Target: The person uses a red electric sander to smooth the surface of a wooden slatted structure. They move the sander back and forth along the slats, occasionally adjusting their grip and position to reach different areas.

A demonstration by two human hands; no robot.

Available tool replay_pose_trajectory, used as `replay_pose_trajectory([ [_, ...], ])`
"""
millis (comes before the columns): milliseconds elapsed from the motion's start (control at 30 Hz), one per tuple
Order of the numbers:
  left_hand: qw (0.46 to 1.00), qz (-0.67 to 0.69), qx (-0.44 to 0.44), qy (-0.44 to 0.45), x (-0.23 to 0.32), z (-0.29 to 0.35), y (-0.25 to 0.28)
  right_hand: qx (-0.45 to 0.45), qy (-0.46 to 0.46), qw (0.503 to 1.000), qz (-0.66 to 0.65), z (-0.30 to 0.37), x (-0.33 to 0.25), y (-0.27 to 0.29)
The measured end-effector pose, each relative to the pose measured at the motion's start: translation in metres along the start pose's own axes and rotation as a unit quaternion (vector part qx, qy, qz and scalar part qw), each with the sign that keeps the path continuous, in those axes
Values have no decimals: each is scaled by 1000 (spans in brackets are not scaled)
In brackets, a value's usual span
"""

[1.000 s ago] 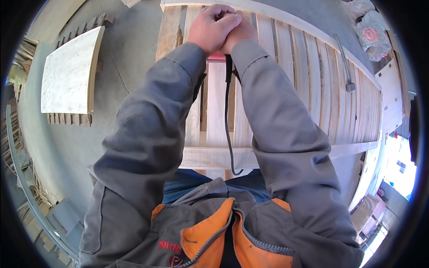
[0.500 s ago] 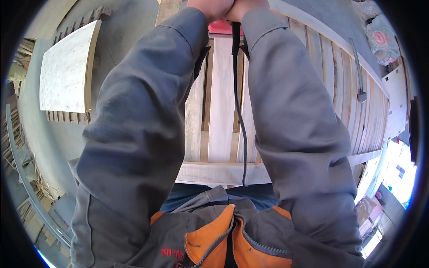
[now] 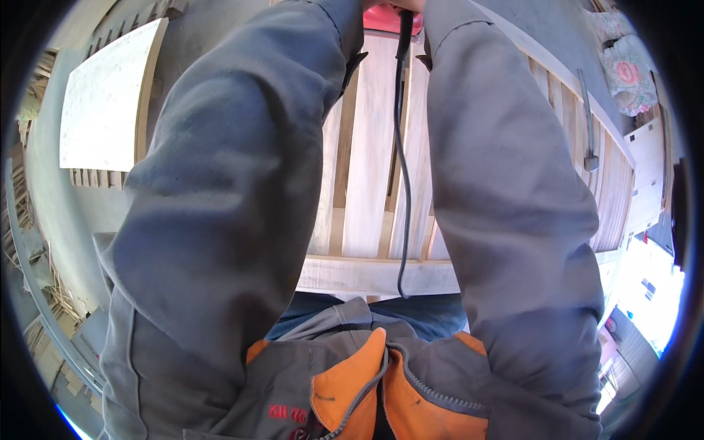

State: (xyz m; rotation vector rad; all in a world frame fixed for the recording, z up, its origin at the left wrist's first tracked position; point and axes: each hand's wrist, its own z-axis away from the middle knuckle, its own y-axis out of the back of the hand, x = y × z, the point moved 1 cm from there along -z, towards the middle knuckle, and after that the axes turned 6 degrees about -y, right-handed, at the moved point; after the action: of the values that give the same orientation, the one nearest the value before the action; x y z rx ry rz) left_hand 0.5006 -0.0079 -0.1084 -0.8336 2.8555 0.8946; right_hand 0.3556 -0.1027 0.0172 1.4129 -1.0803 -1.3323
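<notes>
A red corded power tool (image 3: 381, 20) rests on the pale slatted wooden frame (image 3: 372, 139) at the top edge of the view, partly cut off. Both my arms reach forward to it. Only slivers of my left hand (image 3: 372, 4) and my right hand (image 3: 412, 4) show, close together at the tool's near end. They appear closed on its body, though the fingers lie beyond the picture. A black cord (image 3: 405, 213) leaves the tool between my sleeves and trails over the slats and the near rail toward my body.
A pale board (image 3: 106, 99) lies on slatted wood at the left. A long-handled hammer-like tool (image 3: 590, 154) rests on the slats at the right. Beyond are a patterned cloth bundle (image 3: 629, 73) and white panels (image 3: 645, 176). Timber pieces (image 3: 55, 293) line the far left.
My hands and the red power tool have shifted farther forward and to the right, mostly leaving the picture. The view has also moved slightly over the wooden frame.
</notes>
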Motion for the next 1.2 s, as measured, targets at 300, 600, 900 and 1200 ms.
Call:
replay_pose_trajectory([
  [300, 986, 154, 65, -25, 133, -64, 157, -18, -79, 996, 24, 71, 24, 12],
  [600, 757, 423, -70, 493, 213, -54, 209, -40, -83, 994, 64, 159, -6, 13],
  [900, 768, 399, -108, 489, 281, -41, 291, -22, -135, 990, -26, 254, -47, 24],
  [1200, 749, 433, -85, 494, 345, -16, 341, -51, -55, 997, 28, 330, -61, 10],
])
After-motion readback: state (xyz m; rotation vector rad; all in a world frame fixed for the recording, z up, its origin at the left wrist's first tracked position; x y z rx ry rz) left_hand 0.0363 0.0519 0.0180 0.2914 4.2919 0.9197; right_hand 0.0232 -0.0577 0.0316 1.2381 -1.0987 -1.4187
